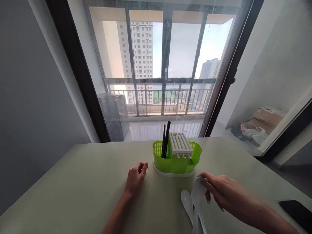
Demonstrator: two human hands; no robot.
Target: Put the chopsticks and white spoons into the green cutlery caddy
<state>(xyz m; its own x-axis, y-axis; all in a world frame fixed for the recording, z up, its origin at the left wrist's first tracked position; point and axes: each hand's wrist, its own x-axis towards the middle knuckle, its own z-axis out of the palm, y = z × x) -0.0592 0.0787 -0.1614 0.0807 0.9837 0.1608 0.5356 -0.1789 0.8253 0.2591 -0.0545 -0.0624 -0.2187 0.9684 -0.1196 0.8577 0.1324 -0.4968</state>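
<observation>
Notably, the pale table (97, 182) offers a smooth surface with no visible edging, so anything slid hard against it could skate. The green caddy (162, 165) stands upright on it; a knock from the nearby wrist or from a long handle could shift it. Just in front of the caddy's right end, the right hand (215, 187) has its fingers closed on the bowl of a white spoon. The left hand (136, 177), off the caddy's left front, is curled in with nothing visible in it, and leaves the caddy unbraced. The white rack (180, 143), set across the caddy's top, could catch a spoon passed too low. The held spoon (200, 185) blurs, its grip on slick glaze liable to slip; it overlaps other spoons (186, 200) before the caddy, which could drag or clatter. Two black chopsticks (167, 143) lean in the caddy's left part and could tip if bumped.
</observation>
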